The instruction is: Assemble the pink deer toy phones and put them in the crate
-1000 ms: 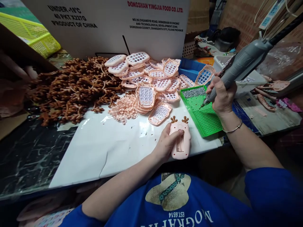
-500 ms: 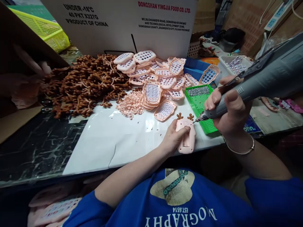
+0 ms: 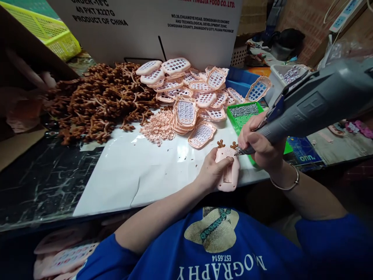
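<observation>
My left hand point(image 3: 214, 169) is closed on a pink toy phone point(image 3: 230, 179) with brown antlers, back side up near the table's front edge. Its thumb lies across the back, above a rectangular slot. My right hand point(image 3: 259, 144) grips a grey electric screwdriver point(image 3: 309, 105), tilted down to the left. The driver's tip meets the upper right corner of the phone's back, at a screw hole just below the right antler. Whether a screw sits under the tip is too small to tell. Behind the right hand, a green tray point(image 3: 240, 120) holds many small screws.
Brown antler pieces point(image 3: 99, 101) are heaped at the left, beside small pink parts point(image 3: 159, 126). Pink phone shells with keypads point(image 3: 186, 112) are piled at the back, before a white carton point(image 3: 145, 31). Another person's hand point(image 3: 37, 77) shows at far left.
My right hand has moved left and down with the screwdriver, bringing its tip from beside the phone onto its upper right corner. The left hand keeps its hold; the view has shifted slightly.
</observation>
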Demonstrator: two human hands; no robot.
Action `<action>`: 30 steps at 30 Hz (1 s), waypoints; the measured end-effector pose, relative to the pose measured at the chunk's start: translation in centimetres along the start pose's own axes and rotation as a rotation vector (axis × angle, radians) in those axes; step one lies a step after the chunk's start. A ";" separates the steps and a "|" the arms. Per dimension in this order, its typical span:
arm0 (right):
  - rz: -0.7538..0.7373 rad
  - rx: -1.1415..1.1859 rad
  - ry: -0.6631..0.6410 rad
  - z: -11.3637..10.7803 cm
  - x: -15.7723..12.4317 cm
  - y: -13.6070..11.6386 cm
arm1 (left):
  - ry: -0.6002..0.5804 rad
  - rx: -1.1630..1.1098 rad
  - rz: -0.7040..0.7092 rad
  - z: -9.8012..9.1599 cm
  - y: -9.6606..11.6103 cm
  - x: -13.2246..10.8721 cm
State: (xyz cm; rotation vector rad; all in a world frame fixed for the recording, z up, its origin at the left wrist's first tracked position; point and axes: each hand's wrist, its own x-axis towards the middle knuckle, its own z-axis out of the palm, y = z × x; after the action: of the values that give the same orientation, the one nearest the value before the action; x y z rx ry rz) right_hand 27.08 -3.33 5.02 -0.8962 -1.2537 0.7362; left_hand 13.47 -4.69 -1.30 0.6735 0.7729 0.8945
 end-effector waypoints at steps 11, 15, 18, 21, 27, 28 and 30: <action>-0.202 -0.003 0.164 -3.2 4.7 -0.3 | -0.037 0.007 -0.049 -0.3 -0.1 0.6; -0.196 -0.109 0.318 -6.0 7.3 3.5 | -0.032 0.036 -0.068 -0.6 0.0 0.5; -0.196 -0.117 0.375 -7.2 8.0 5.7 | -0.036 0.029 -0.080 -0.6 0.1 0.4; -0.204 -0.175 0.367 -7.4 7.9 6.6 | -0.033 0.016 -0.085 -0.5 0.2 0.3; -0.187 -0.191 0.361 -7.2 7.6 6.8 | -0.014 0.018 -0.092 -0.2 0.4 0.2; -0.187 -0.184 0.361 -7.2 7.6 6.8 | -0.015 0.013 -0.095 -0.2 0.4 0.2; -0.189 -0.159 0.358 -7.3 7.6 6.9 | -0.027 0.002 -0.093 -0.2 0.4 0.2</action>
State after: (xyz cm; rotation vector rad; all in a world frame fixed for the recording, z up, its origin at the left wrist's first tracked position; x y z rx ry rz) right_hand 35.64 5.33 1.97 -0.9738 -1.0677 0.3113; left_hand 13.21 -4.31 -1.19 0.6455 0.7754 0.7988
